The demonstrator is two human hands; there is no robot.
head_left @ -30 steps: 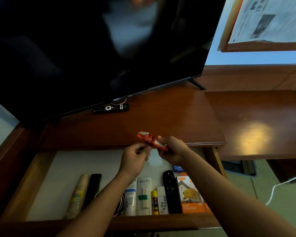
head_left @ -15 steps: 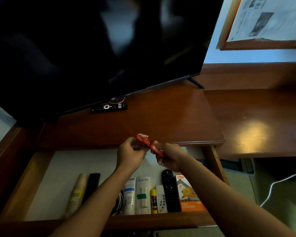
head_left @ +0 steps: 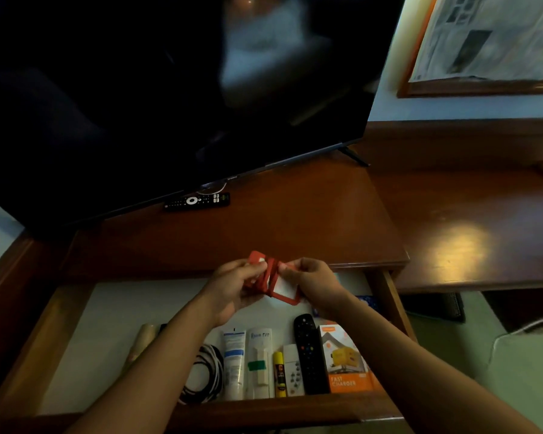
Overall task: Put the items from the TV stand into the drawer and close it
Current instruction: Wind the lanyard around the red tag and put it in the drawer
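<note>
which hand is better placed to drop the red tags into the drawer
Probably the right hand: it pinches the red tags nearest the bare drawer floor behind the black remote. The left hand also grips them.

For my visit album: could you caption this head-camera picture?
Both hands, left and right, hold red card holders above the open drawer; a remote lies under the TV.

Left hand [head_left: 232, 285] and right hand [head_left: 314, 283] raised together, fingers curled, pinching grip

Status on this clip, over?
Both hands grip the red item above the open drawer. Remote on the stand. Nothing blocking.
</note>
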